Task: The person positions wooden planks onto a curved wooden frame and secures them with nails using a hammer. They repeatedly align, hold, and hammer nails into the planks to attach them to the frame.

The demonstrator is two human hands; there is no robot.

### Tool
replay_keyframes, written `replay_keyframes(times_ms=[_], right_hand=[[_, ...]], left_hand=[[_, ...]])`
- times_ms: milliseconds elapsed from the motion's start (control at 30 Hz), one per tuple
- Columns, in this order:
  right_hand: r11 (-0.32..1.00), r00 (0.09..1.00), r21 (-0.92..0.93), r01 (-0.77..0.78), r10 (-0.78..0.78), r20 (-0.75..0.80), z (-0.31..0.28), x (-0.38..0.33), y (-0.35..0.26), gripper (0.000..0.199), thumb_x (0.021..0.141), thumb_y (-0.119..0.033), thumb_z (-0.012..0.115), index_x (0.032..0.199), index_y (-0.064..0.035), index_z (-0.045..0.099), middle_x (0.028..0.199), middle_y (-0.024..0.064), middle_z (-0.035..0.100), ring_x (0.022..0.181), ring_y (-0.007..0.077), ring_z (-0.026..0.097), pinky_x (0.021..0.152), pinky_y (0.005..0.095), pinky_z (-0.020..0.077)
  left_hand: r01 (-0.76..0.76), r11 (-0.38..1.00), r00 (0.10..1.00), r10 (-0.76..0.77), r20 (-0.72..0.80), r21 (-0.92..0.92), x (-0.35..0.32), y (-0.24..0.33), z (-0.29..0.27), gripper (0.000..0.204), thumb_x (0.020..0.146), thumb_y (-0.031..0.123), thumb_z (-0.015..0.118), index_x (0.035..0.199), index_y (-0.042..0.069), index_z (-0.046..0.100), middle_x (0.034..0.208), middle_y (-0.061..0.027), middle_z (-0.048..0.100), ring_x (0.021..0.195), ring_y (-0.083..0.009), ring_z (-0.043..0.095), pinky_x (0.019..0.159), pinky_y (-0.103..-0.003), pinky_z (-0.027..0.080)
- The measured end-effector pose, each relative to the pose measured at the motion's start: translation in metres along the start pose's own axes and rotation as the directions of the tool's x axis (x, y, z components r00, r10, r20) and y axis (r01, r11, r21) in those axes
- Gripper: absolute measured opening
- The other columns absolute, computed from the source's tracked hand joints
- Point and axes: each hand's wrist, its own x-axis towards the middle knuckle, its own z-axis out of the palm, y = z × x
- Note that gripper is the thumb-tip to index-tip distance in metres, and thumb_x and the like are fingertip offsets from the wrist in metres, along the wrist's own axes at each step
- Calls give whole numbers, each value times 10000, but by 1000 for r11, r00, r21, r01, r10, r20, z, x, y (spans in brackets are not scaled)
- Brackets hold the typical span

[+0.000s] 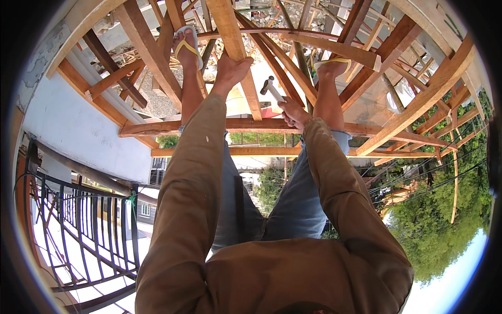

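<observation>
My left hand [231, 70] rests flat on a long wooden beam [238, 47] that runs away from me between my legs, fingers pressed on its top. A little to the right and lower, my right hand [294, 111] grips the handle of a hammer [270, 89], whose dark head points up and left, close to the beam. My feet in yellow-strapped sandals [186, 44] stand on other timbers to the left and right [330, 63] of the beam. Both arms wear brown sleeves and my legs are in blue jeans.
I am high up on an open wooden roof frame [397, 136] of crossing rafters and beams with gaps down to rubble and ground. A white wall [78, 131] and a black metal balcony railing [89, 230] lie at left. Green trees [439, 225] fill the right.
</observation>
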Motion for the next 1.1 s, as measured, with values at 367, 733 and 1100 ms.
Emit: replay_keyframes(times_ms=[367, 733, 1100], right_hand=[[970, 991, -233, 63, -33, 131, -5, -5, -6, 303, 1049, -251, 510, 1309, -101, 477, 653, -1, 429, 452, 90, 374, 379, 288, 287], [987, 981, -156, 31, 0, 194, 2, 15, -1, 229, 1049, -233, 496, 1225, -86, 505, 647, -5, 435, 423, 86, 366, 366, 285, 273], [975, 993, -210, 74, -54, 100, 11, 16, 7, 242, 1038, -225, 485, 1246, -104, 459, 681, 8, 441, 467, 95, 388, 380, 284, 275]], left_hand=[[1, 1000, 1000, -1, -7, -14, 0, 1, 0, 453, 812, 182, 753, 1183, -36, 608, 1049, -138, 703, 938, -230, 690, 808, -368, 558], [-64, 998, 997, 63, 47, 23, 2, -5, -2, 555, 822, 197, 755, 1279, -30, 536, 1101, -148, 688, 1006, -243, 685, 861, -364, 552], [-58, 998, 998, 57, 27, 32, -4, 2, -6, 495, 810, 207, 763, 1208, -28, 586, 1027, -136, 705, 911, -218, 700, 745, -337, 571]])
